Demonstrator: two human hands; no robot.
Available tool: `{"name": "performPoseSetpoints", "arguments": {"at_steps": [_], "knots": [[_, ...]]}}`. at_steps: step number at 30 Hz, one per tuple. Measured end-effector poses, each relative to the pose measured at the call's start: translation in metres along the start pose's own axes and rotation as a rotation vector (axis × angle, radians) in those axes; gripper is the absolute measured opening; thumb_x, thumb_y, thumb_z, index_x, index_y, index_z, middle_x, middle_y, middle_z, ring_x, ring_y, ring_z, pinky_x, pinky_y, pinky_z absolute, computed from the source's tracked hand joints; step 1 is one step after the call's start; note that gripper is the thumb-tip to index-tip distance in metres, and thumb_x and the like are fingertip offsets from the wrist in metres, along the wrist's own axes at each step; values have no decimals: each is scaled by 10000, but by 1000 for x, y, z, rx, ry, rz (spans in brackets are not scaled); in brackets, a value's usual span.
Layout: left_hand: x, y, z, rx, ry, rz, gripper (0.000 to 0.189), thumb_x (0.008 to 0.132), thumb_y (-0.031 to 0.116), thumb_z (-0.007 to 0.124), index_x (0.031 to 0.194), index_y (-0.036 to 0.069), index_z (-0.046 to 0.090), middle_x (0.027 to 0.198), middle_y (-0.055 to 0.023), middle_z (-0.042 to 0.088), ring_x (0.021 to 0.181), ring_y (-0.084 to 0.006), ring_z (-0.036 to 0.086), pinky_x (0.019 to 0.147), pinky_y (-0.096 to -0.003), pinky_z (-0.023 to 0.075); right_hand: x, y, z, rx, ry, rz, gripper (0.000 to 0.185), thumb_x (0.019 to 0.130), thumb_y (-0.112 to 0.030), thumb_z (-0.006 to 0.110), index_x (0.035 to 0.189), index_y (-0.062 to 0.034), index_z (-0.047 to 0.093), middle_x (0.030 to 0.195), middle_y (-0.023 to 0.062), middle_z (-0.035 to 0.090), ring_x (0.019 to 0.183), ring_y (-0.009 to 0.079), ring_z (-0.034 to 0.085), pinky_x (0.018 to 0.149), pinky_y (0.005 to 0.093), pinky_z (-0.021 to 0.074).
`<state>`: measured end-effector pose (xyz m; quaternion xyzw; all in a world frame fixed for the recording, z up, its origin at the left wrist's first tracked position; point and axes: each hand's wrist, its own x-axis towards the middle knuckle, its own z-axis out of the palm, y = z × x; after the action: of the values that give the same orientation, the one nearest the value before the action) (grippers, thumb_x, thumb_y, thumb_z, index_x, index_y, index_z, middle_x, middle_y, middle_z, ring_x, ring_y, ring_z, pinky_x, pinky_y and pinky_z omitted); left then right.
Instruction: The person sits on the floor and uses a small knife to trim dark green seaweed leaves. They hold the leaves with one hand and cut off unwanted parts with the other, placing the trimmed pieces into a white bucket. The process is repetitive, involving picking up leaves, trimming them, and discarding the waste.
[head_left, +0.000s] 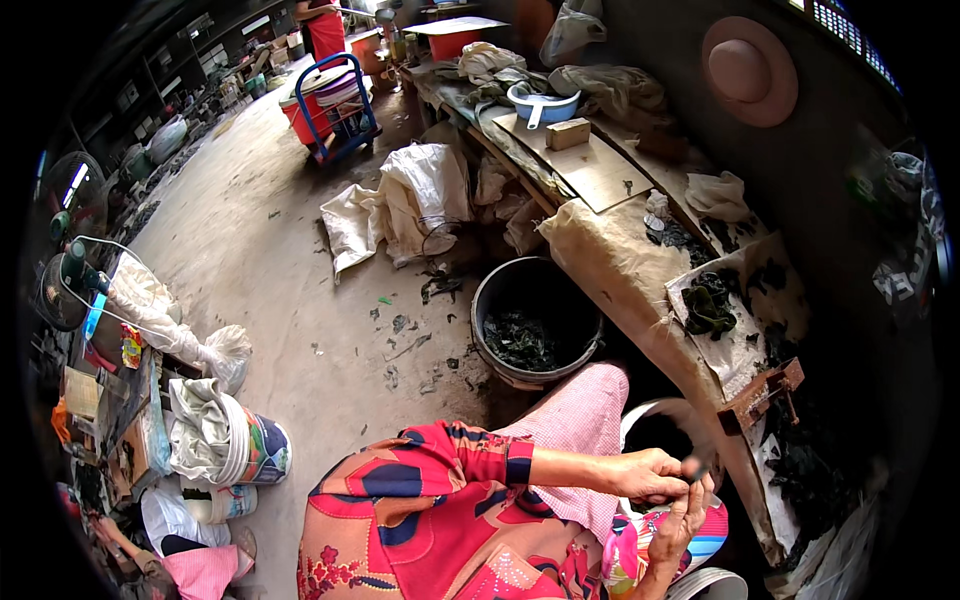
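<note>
My left hand (646, 476) reaches across from the flowered sleeve, fingers pinched together. It meets my right hand (679, 521), whose fingers point upward. Between their fingertips is a small dark piece (699, 471), blurred, so its exact kind is unclear. Below the hands, and partly hidden by them, stands a white bucket (637, 412) with a dark inside. A large black tub (480, 315) in front of my knee holds dark leafy scraps (521, 341). On the workbench beside me, dark green leafy strips (709, 306) lie on a pale cloth.
Along the cloth-covered workbench (607, 232) sit a rusty metal block (761, 396), a board (592, 176) and a blue dipper (546, 107). White sacks (424, 187) and a blue hand cart (330, 105) stand on the floor. Another person (322, 34) is at the back; one sits lower left.
</note>
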<state>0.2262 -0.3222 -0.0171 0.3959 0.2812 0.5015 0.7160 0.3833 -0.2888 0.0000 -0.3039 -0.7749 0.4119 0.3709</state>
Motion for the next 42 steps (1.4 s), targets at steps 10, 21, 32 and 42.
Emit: {"name": "performPoseSetpoints", "arguments": {"at_steps": [10,21,32,42], "knots": [[-10,-18,-25,1371,340,383,184,872,132,623,901,16,484,642,-165,607,641,-366,641,506,-432,481,1,15,21,-538,-3,24,182,995,-108,446,980,51,533,862,208,569,773,399,570,659,437,446],[16,-30,-14,352,278,375,143,894,39,652,1030,0,632,1265,-140,619,1097,-209,626,936,-323,488,-13,34,11,684,264,463,152,1004,-167,520,1130,-126,444,887,-23,548,616,25,488,422,155,264],[15,12,9,200,318,296,133,885,13,673,1017,4,678,963,-10,671,844,-61,608,765,-212,505,4,10,10,653,449,61,381,845,109,666,1067,-103,441,994,16,601,910,91,584,840,225,484],[21,50,-4,736,229,275,101,845,63,739,922,2,716,780,-14,688,708,-46,615,619,-207,497,-1,11,-37,906,559,95,320,908,53,585,1171,-117,519,1079,67,616,998,147,603,818,250,499]]}}
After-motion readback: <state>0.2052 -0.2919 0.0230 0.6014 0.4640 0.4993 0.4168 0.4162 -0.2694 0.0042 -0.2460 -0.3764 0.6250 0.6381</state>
